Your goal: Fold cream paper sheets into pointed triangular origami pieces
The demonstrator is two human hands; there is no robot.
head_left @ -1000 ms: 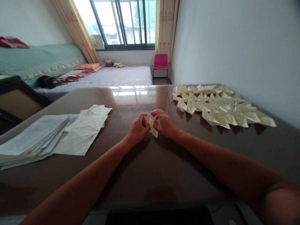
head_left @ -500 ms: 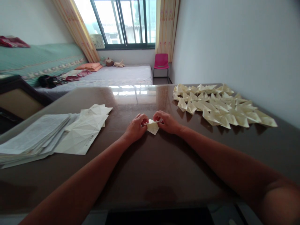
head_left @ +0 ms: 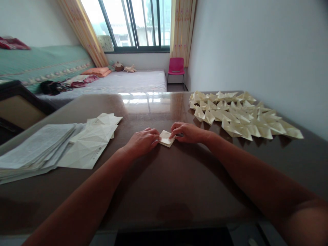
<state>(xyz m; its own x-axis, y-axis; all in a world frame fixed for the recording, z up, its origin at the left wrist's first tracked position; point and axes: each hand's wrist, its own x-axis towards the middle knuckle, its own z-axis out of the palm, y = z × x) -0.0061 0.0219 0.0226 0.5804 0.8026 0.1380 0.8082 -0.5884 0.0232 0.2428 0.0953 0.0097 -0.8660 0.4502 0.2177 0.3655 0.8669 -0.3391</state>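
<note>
Here, a small folded piece of cream paper (head_left: 166,138) lies flat on the glossy brown table (head_left: 164,184), near its middle. The left hand (head_left: 142,140) presses its fingertips down on the paper's left edge, fingers together and flat. The right hand (head_left: 188,132) pinches the paper's right corner between thumb and fingers. To the right, near the wall, lies a spread of finished folded paper pieces (head_left: 241,116). To the left sits a stack of printed sheets (head_left: 38,150), with creased, unfolded sheets (head_left: 94,140) lying on its near side.
</note>
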